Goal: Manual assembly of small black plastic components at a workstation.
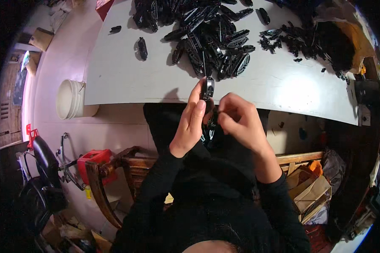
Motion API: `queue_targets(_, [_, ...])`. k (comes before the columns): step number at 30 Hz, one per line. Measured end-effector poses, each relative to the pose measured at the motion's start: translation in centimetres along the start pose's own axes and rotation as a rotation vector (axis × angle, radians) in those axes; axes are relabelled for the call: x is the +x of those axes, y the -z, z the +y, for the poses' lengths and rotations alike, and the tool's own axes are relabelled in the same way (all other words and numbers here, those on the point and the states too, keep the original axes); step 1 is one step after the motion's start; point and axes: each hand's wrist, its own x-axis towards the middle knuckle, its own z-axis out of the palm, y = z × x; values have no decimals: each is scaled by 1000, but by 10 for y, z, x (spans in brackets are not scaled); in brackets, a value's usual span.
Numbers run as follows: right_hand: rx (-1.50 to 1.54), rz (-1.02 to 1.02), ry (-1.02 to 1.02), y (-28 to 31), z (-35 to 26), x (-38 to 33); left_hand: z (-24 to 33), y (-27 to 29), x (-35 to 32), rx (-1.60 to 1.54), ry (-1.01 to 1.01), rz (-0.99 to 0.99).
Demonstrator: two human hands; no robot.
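My left hand [189, 126] grips a glossy black plastic part [208, 87] upright at the table's near edge, thumb along its side. Close beside it, my right hand [244, 122] has its fingers curled and pinched together at the part's lower end; whatever sits between those fingertips is hidden. Below the hands, more shiny black pieces [211, 134] show against my dark clothing. Just beyond my hands, a large heap of similar long black plastic parts [215, 46] covers the middle of the white table [122, 80].
Single black parts [142, 48] lie left of the heap. Smaller black pieces [289, 38] spill from an open bag [361, 38] at the far right. A white bucket [67, 99] stands left of the table. Wooden chair arms [135, 162] flank me, with a red box [99, 162] at left.
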Motion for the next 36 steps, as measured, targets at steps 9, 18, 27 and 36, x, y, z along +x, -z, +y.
queue_targets(9, [-25,102,32,-1,3,2,-3,-3,1,306,-226,-127])
queue_targets(18, [166,41,-140,23,25,2,-2,-9,0,117,-6,-226])
queue_targets(27, [-163,517,126,117,24,61,0,53,84,1399,-555,177])
queue_targets(36, [-1148,788,268,159,28,114,8,60,93,1344,-763,144])
